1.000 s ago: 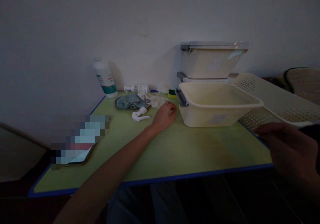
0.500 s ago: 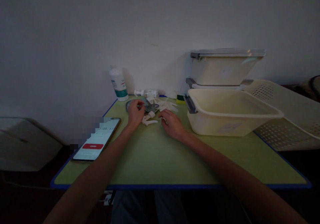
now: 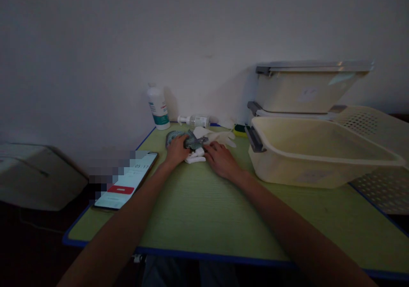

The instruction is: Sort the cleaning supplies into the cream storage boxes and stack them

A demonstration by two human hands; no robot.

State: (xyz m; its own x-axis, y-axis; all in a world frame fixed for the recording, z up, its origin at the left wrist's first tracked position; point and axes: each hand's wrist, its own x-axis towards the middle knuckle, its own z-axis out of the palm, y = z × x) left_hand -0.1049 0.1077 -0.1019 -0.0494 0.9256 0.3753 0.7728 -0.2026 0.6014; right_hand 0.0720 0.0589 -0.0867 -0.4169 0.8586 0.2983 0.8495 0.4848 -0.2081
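My left hand rests on a crumpled grey-green cloth at the back of the green table, with its fingers curled onto the fabric. Palm down beside it, my right hand has its fingers stretched out, the tips touching a white spray trigger and the cloth's end. Pale rubber gloves lie just behind my right hand.
A phone with a lit screen lies at the left edge. A white bottle and a small clear pump bottle stand by the wall. Cream tubs, one lidded, and a perforated basket fill the right side.
My right hand came in from the far right to the table's back beside the left. My left hand shifted onto the cloth. The view swung left.
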